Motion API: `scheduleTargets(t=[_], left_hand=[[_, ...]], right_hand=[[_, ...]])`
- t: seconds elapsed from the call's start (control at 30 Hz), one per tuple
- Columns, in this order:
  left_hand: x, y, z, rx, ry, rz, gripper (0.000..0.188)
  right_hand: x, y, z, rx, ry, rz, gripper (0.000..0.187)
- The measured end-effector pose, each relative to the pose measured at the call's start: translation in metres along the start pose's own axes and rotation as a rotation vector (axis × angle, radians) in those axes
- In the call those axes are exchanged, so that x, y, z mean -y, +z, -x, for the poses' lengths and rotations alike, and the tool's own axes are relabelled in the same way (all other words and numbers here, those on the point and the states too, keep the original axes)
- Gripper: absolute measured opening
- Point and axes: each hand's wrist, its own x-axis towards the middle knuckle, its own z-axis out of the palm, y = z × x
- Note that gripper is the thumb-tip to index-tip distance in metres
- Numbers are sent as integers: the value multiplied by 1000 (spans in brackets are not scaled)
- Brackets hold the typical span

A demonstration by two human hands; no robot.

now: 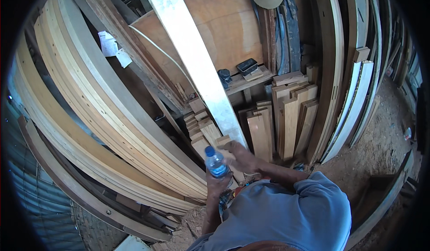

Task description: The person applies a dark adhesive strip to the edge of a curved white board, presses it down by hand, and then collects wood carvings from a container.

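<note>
Left of the bottle [217, 166], planks [118, 116] block passage — rightward, room opens over the floor [380, 136].

Standing here: one head-worn wide fisheye, left of the pair, upright, pitched down and forward. Grey-blue shirt [282, 210] is closest, filling bottom centre. Left hand [217, 184] and right hand [242, 157] fall just beyond, below mid-frame. Faces leaning lumber [105, 114]; straight edges bow toward the black rim.
</note>
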Motion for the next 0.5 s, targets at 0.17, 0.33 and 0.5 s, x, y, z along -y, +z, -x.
scheduleTargets(t=[0.17,0.33,0.5], left_hand=[[-36,-2,4,-78,-94,-619,68],[-30,-9,3,-91,33,-789,63],[-48,-27,1,221,-160,-613,59]], right_hand=[[24,-15,-11,-79,123,215,60],[13,-5,-9,-50,267,194,53],[13,-16,-14,53,22,159,39]])
